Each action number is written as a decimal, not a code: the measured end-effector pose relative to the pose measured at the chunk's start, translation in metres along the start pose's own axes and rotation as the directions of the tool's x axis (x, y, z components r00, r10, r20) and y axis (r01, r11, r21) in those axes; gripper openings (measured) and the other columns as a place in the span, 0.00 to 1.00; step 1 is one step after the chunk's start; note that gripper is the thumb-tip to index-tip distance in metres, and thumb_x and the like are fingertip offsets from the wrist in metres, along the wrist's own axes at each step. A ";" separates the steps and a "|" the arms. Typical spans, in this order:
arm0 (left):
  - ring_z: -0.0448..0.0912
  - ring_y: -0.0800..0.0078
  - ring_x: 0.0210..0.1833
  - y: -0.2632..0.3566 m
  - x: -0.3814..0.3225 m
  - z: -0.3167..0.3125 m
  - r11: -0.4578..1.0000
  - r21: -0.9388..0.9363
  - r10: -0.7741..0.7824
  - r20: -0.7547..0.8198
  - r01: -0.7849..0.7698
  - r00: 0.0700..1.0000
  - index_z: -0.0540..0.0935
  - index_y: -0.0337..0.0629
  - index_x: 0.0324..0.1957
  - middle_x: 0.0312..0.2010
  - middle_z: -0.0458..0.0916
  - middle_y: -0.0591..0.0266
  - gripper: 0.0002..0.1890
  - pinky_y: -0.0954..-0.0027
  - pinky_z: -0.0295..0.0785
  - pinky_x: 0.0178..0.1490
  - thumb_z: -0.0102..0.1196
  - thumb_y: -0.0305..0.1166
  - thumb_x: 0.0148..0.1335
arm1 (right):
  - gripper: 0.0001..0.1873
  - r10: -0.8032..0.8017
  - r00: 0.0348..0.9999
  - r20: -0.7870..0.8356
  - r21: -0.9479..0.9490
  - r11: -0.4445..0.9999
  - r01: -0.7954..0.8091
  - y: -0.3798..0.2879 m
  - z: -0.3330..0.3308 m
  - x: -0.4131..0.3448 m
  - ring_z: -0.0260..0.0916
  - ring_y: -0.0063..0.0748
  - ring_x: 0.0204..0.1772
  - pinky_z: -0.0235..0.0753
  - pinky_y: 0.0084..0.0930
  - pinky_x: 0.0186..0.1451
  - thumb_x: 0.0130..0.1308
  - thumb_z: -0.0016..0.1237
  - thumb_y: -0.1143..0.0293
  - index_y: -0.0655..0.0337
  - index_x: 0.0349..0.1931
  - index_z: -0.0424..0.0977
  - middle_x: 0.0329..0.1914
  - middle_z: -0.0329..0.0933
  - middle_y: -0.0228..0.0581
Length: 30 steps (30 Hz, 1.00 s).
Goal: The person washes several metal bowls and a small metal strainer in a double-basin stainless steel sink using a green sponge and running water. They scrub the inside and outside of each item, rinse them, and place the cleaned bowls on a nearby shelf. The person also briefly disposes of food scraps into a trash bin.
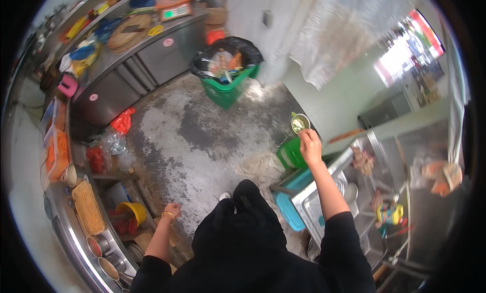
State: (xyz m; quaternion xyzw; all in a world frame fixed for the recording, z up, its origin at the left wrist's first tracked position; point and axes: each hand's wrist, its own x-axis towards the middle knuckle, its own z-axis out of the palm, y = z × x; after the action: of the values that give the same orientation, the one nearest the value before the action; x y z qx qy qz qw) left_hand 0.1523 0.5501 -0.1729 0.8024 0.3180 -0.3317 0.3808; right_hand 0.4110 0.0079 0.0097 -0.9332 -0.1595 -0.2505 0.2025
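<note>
My right hand [310,146] reaches out ahead on the right and grips the rim of a small, pale round bowl [305,122]. Whitish and green food bits lie in the bowl, and a green leaf sticks over its far rim. My left hand [172,211], with a yellow bangle at the wrist, hangs low at my left side. It is blurred; its fingers look loosely curled and no object shows in it. Farther ahead on the floor stands a green bin [228,91] lined with a black plastic bag [197,63], holding mixed waste.
On my right is a stainless steel sink [303,198], with a green container [291,154] and a cloth [262,167] on the floor by it. A steel counter [129,272] with pots runs along my left. Steel cabinets [110,93] and a red bag [123,120] are at front left.
</note>
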 end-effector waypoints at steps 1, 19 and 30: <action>0.78 0.73 0.20 -0.002 0.002 -0.006 0.998 -0.052 -0.026 -0.007 0.026 1.000 0.82 0.37 0.31 0.18 0.80 0.59 0.11 0.70 0.73 0.27 0.49 0.33 0.59 | 0.07 -0.024 1.000 -0.007 0.040 0.999 0.024 -0.003 0.023 0.031 0.73 0.45 0.39 0.74 0.36 0.39 0.51 0.50 0.83 0.64 0.31 0.76 0.34 0.74 0.42; 0.63 0.72 0.13 0.077 -0.019 -0.039 0.003 -0.614 -0.771 0.501 0.789 0.393 0.76 0.36 0.35 0.11 0.64 0.65 0.14 0.67 0.60 0.16 0.42 0.36 0.63 | 0.06 0.633 0.580 0.512 0.837 -0.219 -0.501 0.108 0.498 0.500 0.64 0.16 0.18 0.64 0.13 0.19 0.62 0.55 0.70 0.61 0.30 0.76 0.21 0.74 0.29; 0.55 0.76 0.10 0.180 0.007 -0.074 0.049 -0.531 -0.771 0.519 0.846 0.370 0.78 0.37 0.37 0.10 0.57 0.71 0.14 0.71 0.52 0.15 0.42 0.36 0.63 | 0.06 0.406 0.142 0.903 0.394 -0.648 -0.652 0.150 0.663 0.460 0.55 0.17 0.17 0.55 0.15 0.16 0.65 0.50 0.63 0.53 0.33 0.71 0.20 0.64 0.23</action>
State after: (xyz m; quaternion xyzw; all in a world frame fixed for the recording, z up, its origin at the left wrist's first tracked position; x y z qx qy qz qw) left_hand 0.3148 0.5212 -0.0698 0.2328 0.7947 -0.3619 0.4281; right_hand 1.1166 0.2714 -0.3152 -0.3799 0.3606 0.2207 0.8228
